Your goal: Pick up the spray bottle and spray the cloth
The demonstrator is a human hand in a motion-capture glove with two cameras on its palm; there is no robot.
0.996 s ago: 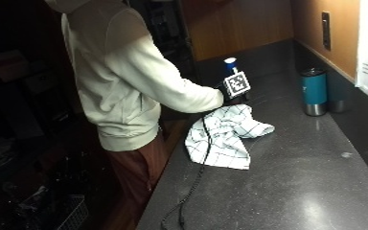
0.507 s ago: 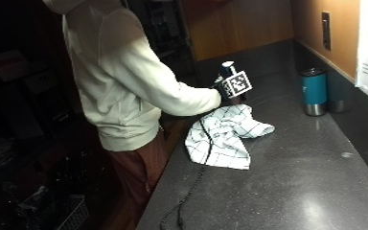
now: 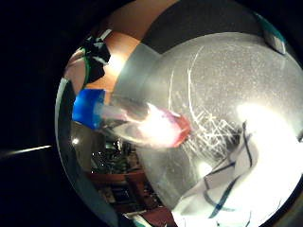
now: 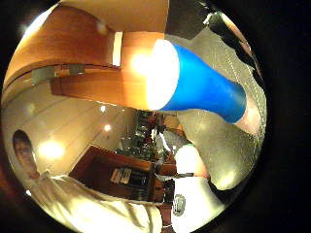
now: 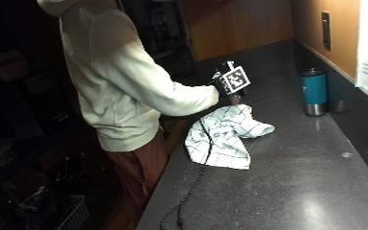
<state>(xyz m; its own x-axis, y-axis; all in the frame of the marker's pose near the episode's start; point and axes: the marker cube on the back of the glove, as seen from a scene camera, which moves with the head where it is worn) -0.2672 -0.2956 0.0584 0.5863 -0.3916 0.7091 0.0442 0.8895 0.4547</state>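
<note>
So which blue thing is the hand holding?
The clear spray bottle with the blue top, held over the checked cloth. The teal tumbler stands alone by the wall.

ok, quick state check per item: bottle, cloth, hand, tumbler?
spray bottle: lifted off the counter, tilted, blue cap on, held over the counter beside the cloth
cloth: crumpled on the counter, not held
hand: grips the spray bottle above the cloth
teal tumbler: upright by the wall, lid on, untouched

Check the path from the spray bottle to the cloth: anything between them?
Nothing visible. The right hand holds the spray bottle just above the checked cloth on the counter. The teal tumbler stands off to the side.
</note>
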